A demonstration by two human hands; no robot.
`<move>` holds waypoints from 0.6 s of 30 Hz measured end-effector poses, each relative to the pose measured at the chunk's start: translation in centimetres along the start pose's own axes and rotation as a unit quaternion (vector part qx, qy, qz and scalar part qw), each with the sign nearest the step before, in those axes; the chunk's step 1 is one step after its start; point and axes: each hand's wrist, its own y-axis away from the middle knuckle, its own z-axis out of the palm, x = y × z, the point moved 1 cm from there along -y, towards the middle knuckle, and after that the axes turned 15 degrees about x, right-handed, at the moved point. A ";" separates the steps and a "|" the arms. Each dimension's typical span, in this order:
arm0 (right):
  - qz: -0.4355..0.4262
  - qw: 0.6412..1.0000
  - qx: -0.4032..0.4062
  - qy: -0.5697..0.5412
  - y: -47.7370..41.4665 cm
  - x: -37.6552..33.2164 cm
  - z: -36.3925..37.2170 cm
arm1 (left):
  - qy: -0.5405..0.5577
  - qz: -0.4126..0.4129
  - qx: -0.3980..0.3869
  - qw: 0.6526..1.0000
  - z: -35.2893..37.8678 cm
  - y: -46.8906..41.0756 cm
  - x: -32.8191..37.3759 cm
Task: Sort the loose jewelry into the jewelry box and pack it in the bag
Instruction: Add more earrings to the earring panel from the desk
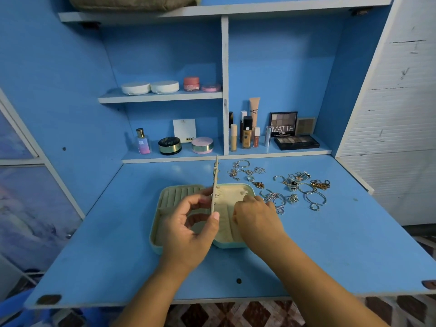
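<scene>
Head view shows the blue fold-down desk [330, 244], with the open jewelry box [165, 197] lying flat at its middle. Your left hand [191, 230] pinches the box's stiff centre flap [215, 180] upright. Your right hand [254, 215] curls over the right half; I cannot tell whether it holds anything. The loose jewelry [295, 185] lies just right of the box. It is likely light, slippery and tangle-prone, so lift each piece by its ring or clasp.
</scene>
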 end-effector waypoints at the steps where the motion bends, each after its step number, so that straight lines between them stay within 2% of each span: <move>1: 0.003 1.000 0.004 -0.004 -0.1 0.1 0.1 | 0.000 -0.001 0.000 1.000 0.0 0.0 0.0; 6: -0.006 0.999 0.009 -0.045 -0.1 0.6 0.5 | -0.004 0.001 0.002 1.000 -0.1 -0.1 -0.1; 8: -0.007 0.995 0.009 -0.097 -0.1 1.3 0.3 | -0.004 -0.004 0.002 1.000 -0.1 -0.1 -0.1; 12: 0.068 0.970 0.025 -0.232 -0.2 3.7 -0.7 | -0.011 -0.003 0.008 1.000 -0.1 -0.1 -0.1; 15: 0.082 0.968 0.044 -0.234 -0.1 5.2 -0.8 | -0.013 0.000 0.005 1.000 -0.1 -0.1 -0.2; 18: 0.057 0.974 0.017 -0.219 -0.1 5.2 -0.9 | -0.005 -0.001 0.005 1.000 -0.1 -0.1 -0.1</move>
